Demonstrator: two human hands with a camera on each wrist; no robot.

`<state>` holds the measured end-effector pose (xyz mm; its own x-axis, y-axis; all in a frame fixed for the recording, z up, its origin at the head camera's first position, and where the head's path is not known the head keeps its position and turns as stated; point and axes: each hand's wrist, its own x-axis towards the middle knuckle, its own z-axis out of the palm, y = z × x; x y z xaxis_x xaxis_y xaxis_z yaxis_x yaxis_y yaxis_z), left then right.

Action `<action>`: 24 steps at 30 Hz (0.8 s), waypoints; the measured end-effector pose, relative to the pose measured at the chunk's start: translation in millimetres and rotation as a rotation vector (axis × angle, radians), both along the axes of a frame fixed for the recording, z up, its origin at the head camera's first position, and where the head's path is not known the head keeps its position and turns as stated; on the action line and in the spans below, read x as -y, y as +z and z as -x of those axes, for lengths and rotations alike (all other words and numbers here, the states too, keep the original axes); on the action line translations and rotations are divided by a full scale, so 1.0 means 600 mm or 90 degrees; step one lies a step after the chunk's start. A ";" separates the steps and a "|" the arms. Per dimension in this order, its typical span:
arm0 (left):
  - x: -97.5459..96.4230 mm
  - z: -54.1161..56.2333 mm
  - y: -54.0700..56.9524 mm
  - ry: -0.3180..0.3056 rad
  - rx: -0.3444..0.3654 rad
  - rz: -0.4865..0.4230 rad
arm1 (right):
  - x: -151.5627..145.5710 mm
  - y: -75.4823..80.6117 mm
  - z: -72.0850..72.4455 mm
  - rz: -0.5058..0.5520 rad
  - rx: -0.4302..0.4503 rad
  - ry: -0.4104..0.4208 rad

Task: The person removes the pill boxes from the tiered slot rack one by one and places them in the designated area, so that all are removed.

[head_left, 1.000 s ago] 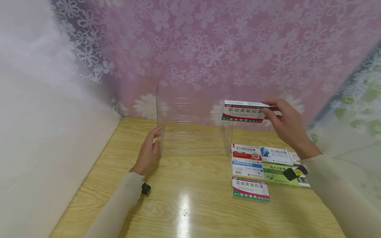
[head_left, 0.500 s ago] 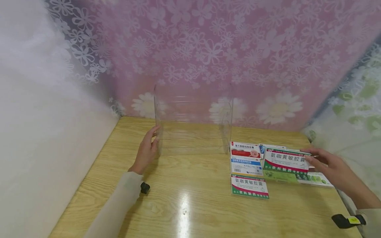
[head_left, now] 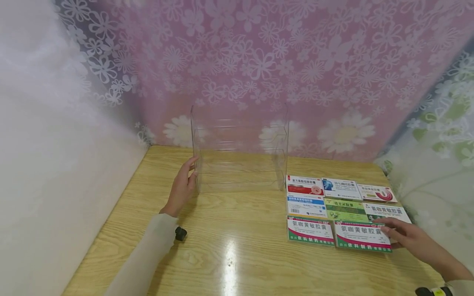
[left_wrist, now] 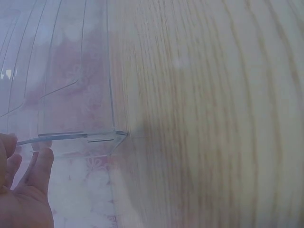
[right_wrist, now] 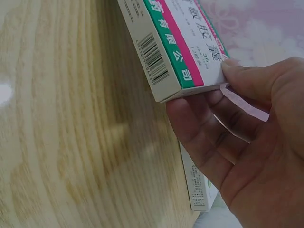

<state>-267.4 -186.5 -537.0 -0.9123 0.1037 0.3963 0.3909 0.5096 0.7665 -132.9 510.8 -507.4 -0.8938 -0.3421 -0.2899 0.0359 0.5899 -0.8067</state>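
A clear plastic tiered rack (head_left: 238, 187) stands on the table near the back wall. At its left side panel is my left hand (head_left: 182, 187). The left wrist view shows the thumb and fingers (left_wrist: 42, 166) of that hand on either side of the panel's edge (left_wrist: 61, 136), pinching it. My right hand (head_left: 412, 238) holds a white, red and green medicine box (head_left: 361, 236) by its right end, low at the front of a group of boxes. From the right wrist, the thumb lies on the box's printed face (right_wrist: 190, 42) and the fingers are beneath it.
A matching medicine box (head_left: 310, 230) lies just left of the held one. Behind are several more boxes, including a red-and-white one (head_left: 304, 186), a blue-and-white one (head_left: 306, 206) and a green one (head_left: 345, 210). Flowered pink cloth (head_left: 237, 61) hangs behind the wooden table (head_left: 192, 255).
My right hand has carried the medicine box from beside the rack's upper right, rightward and down to the front of the box group. My left hand stays at the rack's side.
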 end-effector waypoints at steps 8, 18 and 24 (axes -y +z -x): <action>0.000 -0.001 -0.003 -0.005 0.005 -0.009 | 0.022 -0.007 -0.005 -0.115 -0.015 -0.079; -0.002 -0.002 0.003 -0.003 0.009 -0.006 | 0.025 -0.031 -0.024 -0.059 -0.023 -0.150; 0.004 -0.003 0.001 -0.014 0.035 -0.006 | 0.035 -0.028 -0.025 -0.104 -0.037 -0.172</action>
